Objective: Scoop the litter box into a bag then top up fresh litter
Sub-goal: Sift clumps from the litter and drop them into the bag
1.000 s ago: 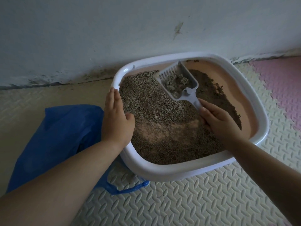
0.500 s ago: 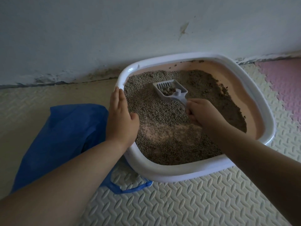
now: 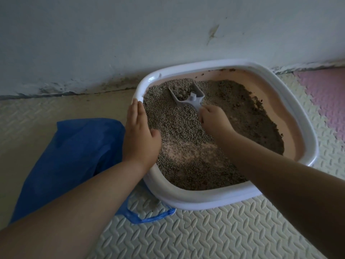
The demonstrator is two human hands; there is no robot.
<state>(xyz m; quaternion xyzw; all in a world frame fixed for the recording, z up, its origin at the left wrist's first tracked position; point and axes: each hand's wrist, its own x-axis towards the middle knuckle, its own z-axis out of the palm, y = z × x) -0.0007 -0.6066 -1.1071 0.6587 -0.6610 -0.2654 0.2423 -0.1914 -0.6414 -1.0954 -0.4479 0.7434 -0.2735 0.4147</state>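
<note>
near the bottom, a cream foam mat with a raised leaf pattern is covering the floor, and a blue plastic bag is lying crumpled on it, touching the left side of the litter box, one loop handle trailing under the near rim. the white-rimmed, pink-lined box is sitting on the mat.

the left hand is resting flat along the box's left rim, fingers straight and pressed together, thumb hanging over the inner edge. the right hand is reaching in over the grey litter, fingers curling tightly round the handle of the scoop.

the scoop is lying at a slant, its long axis running from the right hand toward the far-left corner, pan pointing away, sitting low in the litter and carrying some granules.

beyond, a pink mat tile is showing at right, and a scuffed pale wall is standing close behind the box.
</note>
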